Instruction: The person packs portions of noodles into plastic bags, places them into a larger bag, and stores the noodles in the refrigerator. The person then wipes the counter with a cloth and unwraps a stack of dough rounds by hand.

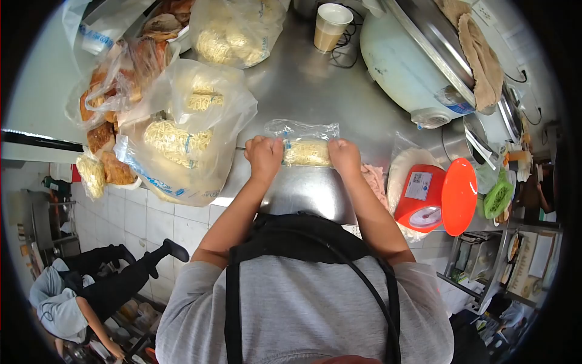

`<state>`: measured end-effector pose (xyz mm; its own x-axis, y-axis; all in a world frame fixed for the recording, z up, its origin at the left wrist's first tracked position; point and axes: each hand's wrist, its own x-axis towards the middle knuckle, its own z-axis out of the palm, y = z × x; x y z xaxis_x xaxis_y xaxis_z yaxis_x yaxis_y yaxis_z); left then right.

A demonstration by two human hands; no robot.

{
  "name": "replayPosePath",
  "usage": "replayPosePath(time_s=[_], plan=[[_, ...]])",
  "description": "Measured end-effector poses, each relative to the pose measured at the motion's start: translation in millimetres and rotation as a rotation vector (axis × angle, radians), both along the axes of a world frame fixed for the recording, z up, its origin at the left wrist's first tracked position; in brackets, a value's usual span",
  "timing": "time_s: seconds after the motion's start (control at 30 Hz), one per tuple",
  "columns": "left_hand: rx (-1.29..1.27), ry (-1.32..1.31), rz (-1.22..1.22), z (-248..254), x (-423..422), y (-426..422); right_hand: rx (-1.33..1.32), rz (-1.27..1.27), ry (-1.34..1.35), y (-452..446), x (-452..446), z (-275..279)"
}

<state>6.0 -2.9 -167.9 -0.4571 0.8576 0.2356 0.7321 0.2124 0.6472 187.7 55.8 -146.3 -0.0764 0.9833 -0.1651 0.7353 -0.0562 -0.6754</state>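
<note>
Two-handed hold on a pack of noodles [308, 153]. The pack lies crosswise near the front edge of the steel counter [297, 79], its long side facing the body. The left hand [265, 156] is closed, fingers curled in, on one end of the clear wrap; the right hand [344, 156] is likewise closed on the other. Gripping the ends probably keeps the wrap taut and the roll straight, while loose film lies along the far side, away from the wrists. The near position lets both forearms reach in evenly. To the left, a large bag of noodles [177, 142] sits within short reach, presumably for convenience; a second bag [233, 39] lies behind it. To the right, a red scale [419, 197] stands beside a pink cloth [374, 182], outside the right forearm and so clear of the hold. A cup [332, 27] stands farther back, well apart from both hands.
</note>
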Motion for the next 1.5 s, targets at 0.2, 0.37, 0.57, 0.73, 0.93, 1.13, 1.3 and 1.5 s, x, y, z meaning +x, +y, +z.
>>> replayPosePath(time_s=[0.2, 0.37, 0.57, 0.73, 0.93, 1.13, 1.3, 1.5], plan=[[0.373, 0.232, -0.074, 31, -6, -5, 0.027, -0.037, -0.005, 1, -3, -3], [0.391, 0.337, -0.86, 41, 18, 1, 0.039, 0.031, -0.122, 5, -6, -1], [-0.229, 0.297, -0.661, 42, -2, 12, -0.176, 0.112, -0.079, 17, 0, 13], [-0.696, -0.389, -0.721, 48, -12, 8, -0.094, 0.563, 0.103, 41, 18, -4], [-0.277, -1.24, -0.503, 76, 1, -12, -0.783, 0.277, 1.563, 15, 0, 24], [0.144, -0.7, -0.447, 155, 4, -20, -0.03, 0.227, 1.323, -29, -68, 133], [0.486, 0.082, -0.375, 255, -79, -75, 0.03, 0.445, 1.356, -18, -92, 189], [-0.355, 0.728, -0.215, 247, -169, -31, 0.255, 0.597, 1.413, -29, -156, 213]])
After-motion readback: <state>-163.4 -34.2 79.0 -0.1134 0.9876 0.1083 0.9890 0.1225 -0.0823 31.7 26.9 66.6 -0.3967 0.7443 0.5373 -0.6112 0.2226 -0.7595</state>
